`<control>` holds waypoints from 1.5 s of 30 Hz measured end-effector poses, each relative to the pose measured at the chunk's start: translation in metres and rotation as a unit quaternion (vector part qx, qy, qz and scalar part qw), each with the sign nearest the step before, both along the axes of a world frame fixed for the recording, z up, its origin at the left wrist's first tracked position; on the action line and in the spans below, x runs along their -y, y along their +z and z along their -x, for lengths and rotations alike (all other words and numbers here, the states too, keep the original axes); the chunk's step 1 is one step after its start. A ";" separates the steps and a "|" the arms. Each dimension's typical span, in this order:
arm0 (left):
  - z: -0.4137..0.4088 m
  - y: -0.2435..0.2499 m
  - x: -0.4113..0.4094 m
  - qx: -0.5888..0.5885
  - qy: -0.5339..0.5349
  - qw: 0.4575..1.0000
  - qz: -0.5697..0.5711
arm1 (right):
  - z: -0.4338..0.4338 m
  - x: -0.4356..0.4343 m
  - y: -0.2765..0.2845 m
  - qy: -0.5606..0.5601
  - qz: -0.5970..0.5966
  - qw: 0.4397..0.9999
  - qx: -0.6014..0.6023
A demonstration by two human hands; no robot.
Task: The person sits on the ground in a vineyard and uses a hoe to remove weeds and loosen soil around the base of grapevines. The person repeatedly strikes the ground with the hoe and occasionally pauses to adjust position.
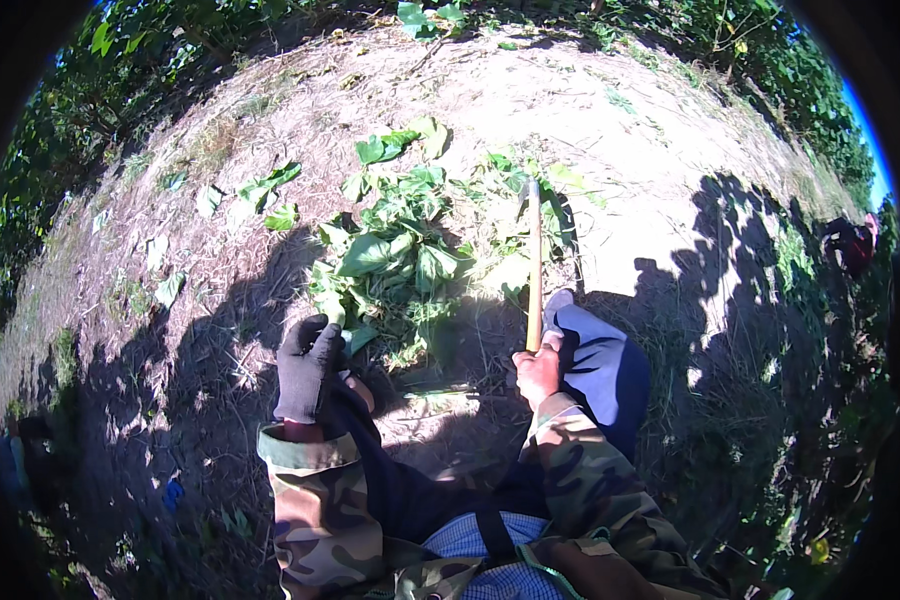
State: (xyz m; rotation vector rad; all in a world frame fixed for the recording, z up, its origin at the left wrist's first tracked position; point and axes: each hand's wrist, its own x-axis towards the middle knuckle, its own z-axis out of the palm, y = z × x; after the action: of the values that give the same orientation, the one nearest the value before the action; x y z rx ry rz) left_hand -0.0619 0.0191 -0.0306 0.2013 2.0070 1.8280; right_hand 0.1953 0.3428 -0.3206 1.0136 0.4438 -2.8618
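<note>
My right hand [538, 375], bare, grips the lower end of a straight wooden handle [535, 285]. The handle points away from me and has a metal head [531, 189] at its far end; glare and leaves blur the head's shape. My left hand [309, 366] wears a dark knitted glove, its fingers curled at the near left edge of a heap of cut green leaves [390, 259]. A pale green leaf [331, 306] shows just beyond those fingers; whether they pinch it is hidden. The heap lies on the ground between my hands and farther out.
Loose leaves [264, 189] lie scattered on the dry, straw-strewn soil [487, 82]. Leafy plants [787, 67] border the ground. My shoe [559, 301] is close beside the handle. A person in red [853, 244] is at the far right. A blue scrap [172, 493] lies in shade.
</note>
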 end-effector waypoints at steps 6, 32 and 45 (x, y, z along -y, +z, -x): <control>0.000 0.000 -0.002 0.028 -0.015 0.999 -0.016 | 0.004 0.024 0.067 0.059 -0.042 0.997 -0.017; -0.006 0.012 -0.005 0.017 -0.015 1.000 0.005 | 0.002 0.129 0.094 -0.022 -0.714 0.687 0.134; -0.003 0.003 -0.004 0.011 -0.013 1.000 0.002 | -0.002 0.109 0.133 0.031 -0.053 0.997 0.042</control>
State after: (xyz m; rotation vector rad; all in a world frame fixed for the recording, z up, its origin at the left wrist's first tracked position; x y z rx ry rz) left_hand -0.0590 0.0234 -0.0271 0.2034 1.9837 1.8023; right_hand 0.1970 0.2343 -0.1880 1.1105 0.6139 -2.7556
